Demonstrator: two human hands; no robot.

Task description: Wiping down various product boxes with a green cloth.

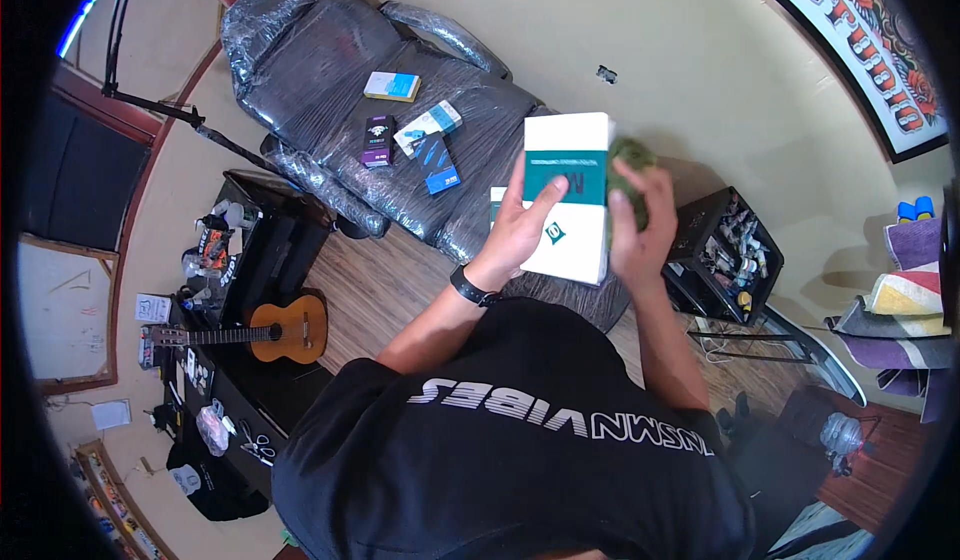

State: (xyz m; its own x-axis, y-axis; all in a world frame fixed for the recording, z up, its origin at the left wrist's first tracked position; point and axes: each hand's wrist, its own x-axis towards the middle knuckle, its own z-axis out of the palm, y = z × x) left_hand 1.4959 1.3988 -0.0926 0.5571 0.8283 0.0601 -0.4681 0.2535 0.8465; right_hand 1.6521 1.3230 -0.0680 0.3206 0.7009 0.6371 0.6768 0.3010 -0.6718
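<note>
A white box with a green band [565, 135] is held up in front of me. My left hand [522, 230] grips it from the left, thumb lying across its front. At the box's right side is my right hand [642, 225], its fingers curled round a dark green, soft-looking cloth [630, 155] that is slightly blurred. The cloth is close to the box's edge; whether it touches cannot be seen. Behind my left hand, the corner of another white and green box [497, 196] shows; I cannot tell whether it is held too.
Beyond my hands stands a plastic-wrapped reclining chair [310, 55]. On it lie a yellow-edged box [392, 86], a white and blue box [440, 117], a purple and black box [378, 142] and a blue and black box [436, 165]. A guitar [290, 328] leans left; a black shelf [735, 245] stands right.
</note>
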